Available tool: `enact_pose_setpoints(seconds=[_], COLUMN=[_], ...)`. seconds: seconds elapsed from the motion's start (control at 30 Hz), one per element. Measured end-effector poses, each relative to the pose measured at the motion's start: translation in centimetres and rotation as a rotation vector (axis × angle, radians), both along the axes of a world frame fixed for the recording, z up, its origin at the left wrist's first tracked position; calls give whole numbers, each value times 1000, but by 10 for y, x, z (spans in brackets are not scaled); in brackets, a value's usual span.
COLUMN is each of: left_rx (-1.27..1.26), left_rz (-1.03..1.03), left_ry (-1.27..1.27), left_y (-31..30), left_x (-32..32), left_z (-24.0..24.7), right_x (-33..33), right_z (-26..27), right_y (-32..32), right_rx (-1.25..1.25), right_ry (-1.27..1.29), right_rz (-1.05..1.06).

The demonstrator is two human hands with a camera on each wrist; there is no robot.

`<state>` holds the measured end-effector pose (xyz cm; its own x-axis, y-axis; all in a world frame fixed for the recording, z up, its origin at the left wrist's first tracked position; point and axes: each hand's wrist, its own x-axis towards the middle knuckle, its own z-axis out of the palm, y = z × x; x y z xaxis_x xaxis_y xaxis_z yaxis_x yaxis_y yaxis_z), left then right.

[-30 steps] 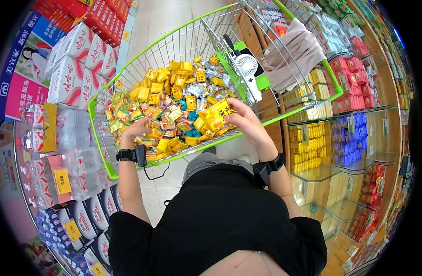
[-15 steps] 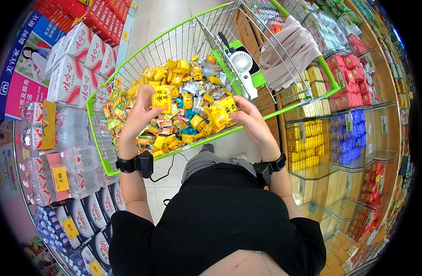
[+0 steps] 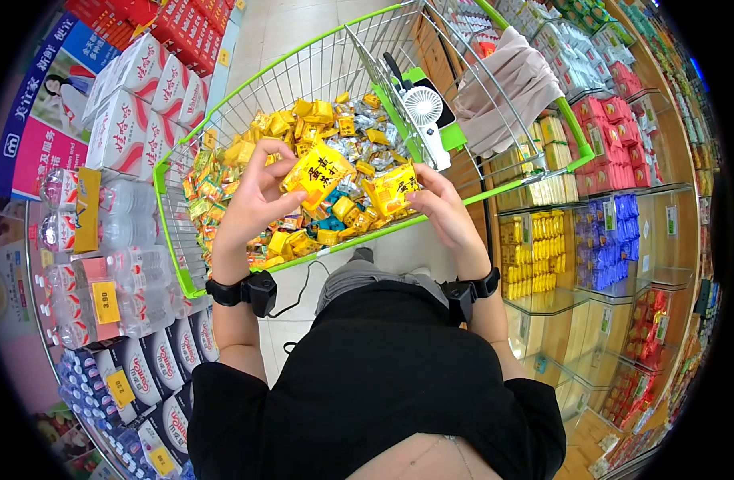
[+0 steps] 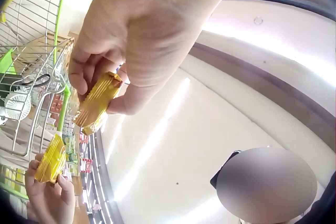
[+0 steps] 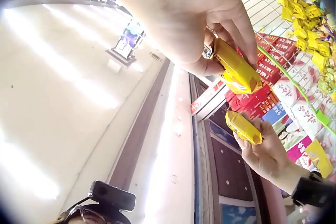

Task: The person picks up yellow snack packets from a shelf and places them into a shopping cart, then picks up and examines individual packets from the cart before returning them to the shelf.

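Observation:
Between thumb and fingers, my left hand (image 3: 259,200) pinches a yellow snack packet (image 3: 319,174) with black lettering. My right hand (image 3: 449,214) pinches a second yellow packet (image 3: 389,190) of the same look. Both are held side by side over the near edge of the shopping cart (image 3: 335,254), their printed faces up in the head view. Beneath them lies a heap of small wrapped snacks (image 3: 279,128) in yellow, silver, teal and orange. In the left wrist view, the left packet (image 4: 98,103) shows its crimped end; the right wrist view shows the right packet (image 5: 239,69) edge-on.
A white handheld fan (image 3: 423,108) lies on the cart's green flap, with a beige cloth (image 3: 515,92) over the bars behind. Bottled water packs (image 3: 147,280) and white cartons (image 3: 135,104) stand to the left. Shelves of bagged snacks (image 3: 535,252) line the right.
My left hand has picked up a yellow packet from the heap's left side and brought it rightward, beside the other packet. My right hand keeps its packet, nearly in place.

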<state>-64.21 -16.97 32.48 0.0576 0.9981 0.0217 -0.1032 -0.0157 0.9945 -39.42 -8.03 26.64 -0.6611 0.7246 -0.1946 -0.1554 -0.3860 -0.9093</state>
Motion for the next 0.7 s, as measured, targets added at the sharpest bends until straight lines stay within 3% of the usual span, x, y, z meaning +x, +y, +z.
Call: enact_pose_setpoints(seconds=[0.7], left_rx=[58], left_rz=[17], left_ry=[-61], left_y=[12], left_x=[44], left_z=[2], right_x=[18], right_z=[7], right_y=[5], right_rx=[-48], right_ry=[97], right_rz=[19])
